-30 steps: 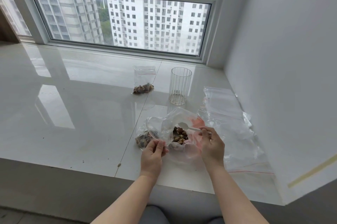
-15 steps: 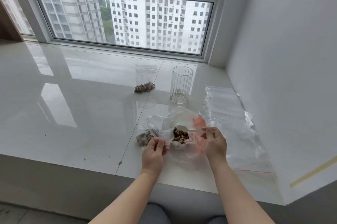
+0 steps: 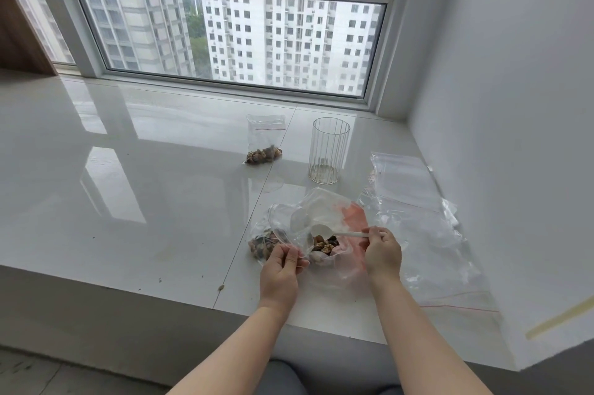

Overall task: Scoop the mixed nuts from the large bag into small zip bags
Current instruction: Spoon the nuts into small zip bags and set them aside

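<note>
Left hand (image 3: 280, 269) down near the front edge of the glossy white sill (image 3: 128, 201), fingers curled and pinching the clear plastic rim of a small zip bag (image 3: 273, 240), propping its mouth up. Already got a clump of mixed nuts sitting in its bottom, just left of the fingers. Right hand (image 3: 382, 253) just beside it, thumb and fingers pinched round the handle of a white plastic spoon (image 3: 334, 232), bowl pointing left and hovering over the nuts (image 3: 324, 243) inside the large bag (image 3: 328, 221). Big bag crumpled open between the two hands, reddish-orange patch on its right side, touching the small bag. Couple of crumbs (image 3: 221, 287) scattered on the sill to the left, close to the edge. Pile of empty clear zip bags (image 3: 414, 201) spread out to the right, up against the white wall, red zip lines showing. Further back, a ribbed clear glass (image 3: 328, 150) standing upright, only some bits at the bottom. Left of that, another filled small bag (image 3: 264, 144) lying flat, nuts bunched at its near end. Beyond all that, the window (image 3: 231, 38) with white apartment towers outside.
</note>
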